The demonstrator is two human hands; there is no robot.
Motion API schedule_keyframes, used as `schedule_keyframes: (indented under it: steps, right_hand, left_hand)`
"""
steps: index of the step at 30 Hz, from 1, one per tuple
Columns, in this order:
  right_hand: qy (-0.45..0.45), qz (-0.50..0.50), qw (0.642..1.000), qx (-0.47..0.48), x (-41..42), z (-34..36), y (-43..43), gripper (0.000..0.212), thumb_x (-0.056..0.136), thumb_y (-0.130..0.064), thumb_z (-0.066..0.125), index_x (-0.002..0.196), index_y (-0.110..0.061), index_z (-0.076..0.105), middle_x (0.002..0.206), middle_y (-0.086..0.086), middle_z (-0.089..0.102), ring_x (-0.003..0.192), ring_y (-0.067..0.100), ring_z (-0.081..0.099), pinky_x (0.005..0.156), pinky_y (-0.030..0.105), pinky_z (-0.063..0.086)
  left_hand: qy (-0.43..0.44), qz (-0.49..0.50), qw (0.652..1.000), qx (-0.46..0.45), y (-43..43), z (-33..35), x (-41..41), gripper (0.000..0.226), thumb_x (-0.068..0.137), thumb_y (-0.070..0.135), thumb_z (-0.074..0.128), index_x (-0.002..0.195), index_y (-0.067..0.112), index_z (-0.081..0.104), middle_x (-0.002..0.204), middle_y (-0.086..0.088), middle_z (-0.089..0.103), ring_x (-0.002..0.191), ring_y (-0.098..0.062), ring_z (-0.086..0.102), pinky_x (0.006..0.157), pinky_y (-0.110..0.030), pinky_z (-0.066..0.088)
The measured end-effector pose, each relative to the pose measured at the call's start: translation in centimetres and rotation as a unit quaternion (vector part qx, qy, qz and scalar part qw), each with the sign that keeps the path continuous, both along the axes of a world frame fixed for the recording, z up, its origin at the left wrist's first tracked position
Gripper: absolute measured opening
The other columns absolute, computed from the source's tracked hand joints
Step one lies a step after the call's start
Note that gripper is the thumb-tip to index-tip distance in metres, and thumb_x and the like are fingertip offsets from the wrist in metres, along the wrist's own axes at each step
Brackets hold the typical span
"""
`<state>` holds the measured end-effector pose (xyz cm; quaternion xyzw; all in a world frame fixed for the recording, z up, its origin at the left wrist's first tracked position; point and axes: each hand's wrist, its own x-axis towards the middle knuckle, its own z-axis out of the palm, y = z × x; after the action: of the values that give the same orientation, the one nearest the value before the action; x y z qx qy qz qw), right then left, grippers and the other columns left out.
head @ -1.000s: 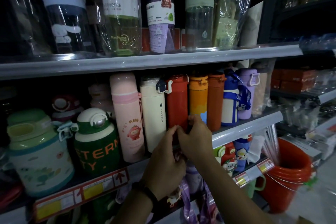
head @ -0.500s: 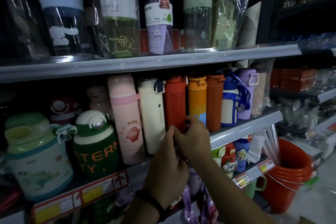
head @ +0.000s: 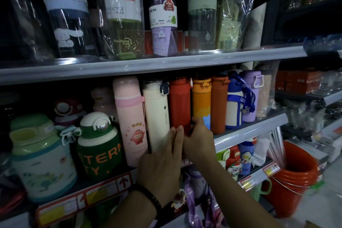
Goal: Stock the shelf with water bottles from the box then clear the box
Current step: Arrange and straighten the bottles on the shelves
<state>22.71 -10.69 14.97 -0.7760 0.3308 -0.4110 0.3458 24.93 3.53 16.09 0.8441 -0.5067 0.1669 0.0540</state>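
Observation:
A red water bottle [head: 179, 102] stands upright on the middle shelf [head: 249, 132], between a cream bottle [head: 157, 116] and an orange bottle [head: 201, 98]. My left hand [head: 162, 161] lies with straight fingers against the bases of the cream and red bottles. My right hand [head: 199, 139] curls round the lower right side of the red bottle, thumb up by the orange one. The box is out of view.
The upper shelf [head: 166, 63] carries tall clear bottles in plastic wrap. A pink bottle [head: 129, 116], a green jug [head: 100, 146] and a pale green jug [head: 40, 155] stand to the left. Stacked red buckets [head: 296, 177] sit on the floor at right.
Both hands have pushed the red bottle a little further back on the shelf. The view has shifted slightly closer; the other bottles stand as before.

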Motion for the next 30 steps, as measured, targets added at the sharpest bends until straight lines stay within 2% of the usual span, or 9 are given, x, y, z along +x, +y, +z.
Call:
schedule_keyframes:
  steps: [4, 7, 11, 15, 20, 24, 27, 29, 30]
  right_hand:
    - [0.013, -0.012, 1.0, -0.021, 0.3, -0.2, 0.0, 0.06, 0.093, -0.051, 0.066, 0.142, -0.018, 0.052, 0.125, 0.003, 0.068, 0.114, 0.026, 0.064, 0.095, 0.044, 0.057]
    - [0.013, -0.026, 0.999, -0.022, 0.4, -0.3, 0.4, 0.066, 0.089, -0.054, 0.069, 0.144, -0.021, 0.053, 0.126, 0.001, 0.065, 0.116, 0.025, 0.063, 0.096, 0.046, 0.057]
    - [0.009, -0.039, 0.999, -0.03, 0.4, -0.5, 0.4, 0.066, 0.085, -0.057, 0.071, 0.14, -0.023, 0.055, 0.124, 0.001, 0.063, 0.114, 0.024, 0.062, 0.093, 0.047, 0.057]
    - [0.005, -0.014, 1.0, -0.017, 0.2, -0.8, 0.3, 0.065, 0.083, -0.055, 0.074, 0.135, -0.021, 0.053, 0.111, 0.0, 0.07, 0.103, 0.023, 0.065, 0.084, 0.037, 0.057]
    - [-0.001, -0.009, 1.0, -0.006, -0.1, -0.8, 0.2, 0.056, 0.087, -0.035, 0.079, 0.133, -0.019, 0.053, 0.114, 0.0, 0.069, 0.101, 0.02, 0.065, 0.081, 0.027, 0.046]
    - [-0.006, -0.006, 1.0, -0.026, 0.2, -1.1, 0.3, 0.062, 0.085, -0.039, 0.079, 0.138, -0.018, 0.053, 0.117, 0.0, 0.068, 0.108, 0.021, 0.064, 0.092, 0.034, 0.054]
    - [-0.002, -0.012, 0.999, -0.037, 0.4, -1.3, 0.5, 0.068, 0.082, -0.048, 0.077, 0.141, -0.022, 0.054, 0.122, 0.0, 0.065, 0.115, 0.023, 0.061, 0.098, 0.045, 0.056]
    - [-0.004, -0.015, 0.999, -0.041, 0.5, -1.4, 0.6, 0.067, 0.083, -0.048, 0.078, 0.14, -0.022, 0.054, 0.122, 0.0, 0.064, 0.116, 0.023, 0.059, 0.098, 0.045, 0.055]
    - [-0.006, -0.015, 0.999, -0.044, 0.5, -1.4, 0.6, 0.067, 0.083, -0.049, 0.078, 0.139, -0.022, 0.053, 0.121, 0.0, 0.065, 0.116, 0.023, 0.06, 0.098, 0.044, 0.055]
  left_hand:
    - [-0.019, 0.008, 1.0, 0.02, 0.6, 0.2, -0.2, 0.095, 0.102, 0.028, 0.047, 0.157, 0.021, -0.03, 0.17, 0.003, -0.022, 0.114, -0.023, 0.062, 0.073, -0.03, 0.036]
    - [-0.023, 0.017, 0.999, 0.022, 0.8, -0.2, 0.0, 0.094, 0.103, 0.03, 0.046, 0.157, 0.02, -0.029, 0.171, 0.003, -0.021, 0.112, -0.023, 0.062, 0.078, -0.032, 0.044]
    - [-0.017, 0.024, 0.999, 0.027, 1.0, -0.4, -0.1, 0.096, 0.1, 0.023, 0.046, 0.156, 0.024, -0.032, 0.171, 0.006, -0.016, 0.102, -0.027, 0.063, 0.072, -0.033, 0.038]
    - [-0.025, 0.018, 0.999, 0.039, 1.6, -0.6, 0.3, 0.1, 0.099, 0.024, 0.049, 0.154, 0.024, -0.035, 0.17, 0.004, -0.009, 0.1, -0.027, 0.063, 0.073, -0.034, 0.042]
    - [-0.021, 0.011, 0.999, 0.047, 2.3, -1.5, 0.8, 0.107, 0.094, 0.022, 0.052, 0.153, 0.024, -0.037, 0.163, 0.009, -0.04, 0.101, -0.026, 0.06, 0.075, -0.032, 0.044]
    - [-0.025, 0.002, 0.999, 0.038, 2.7, -2.2, 0.8, 0.104, 0.092, 0.022, 0.051, 0.157, 0.022, -0.03, 0.159, 0.008, -0.046, 0.125, -0.026, 0.052, 0.088, -0.031, 0.05]
    - [-0.028, 0.009, 0.999, 0.042, 2.7, -2.3, 0.8, 0.102, 0.092, 0.024, 0.049, 0.158, 0.022, -0.028, 0.157, 0.006, -0.048, 0.126, -0.024, 0.055, 0.081, -0.031, 0.05]
    - [-0.021, 0.004, 0.999, 0.036, 2.8, -2.8, 0.9, 0.097, 0.092, 0.028, 0.048, 0.16, 0.025, -0.021, 0.162, 0.005, -0.042, 0.128, -0.022, 0.056, 0.081, -0.031, 0.051]
    - [-0.015, -0.005, 1.0, 0.015, 2.9, -3.1, 1.0, 0.094, 0.091, 0.032, 0.048, 0.162, 0.029, -0.013, 0.167, 0.005, -0.03, 0.13, -0.02, 0.056, 0.084, -0.032, 0.053]
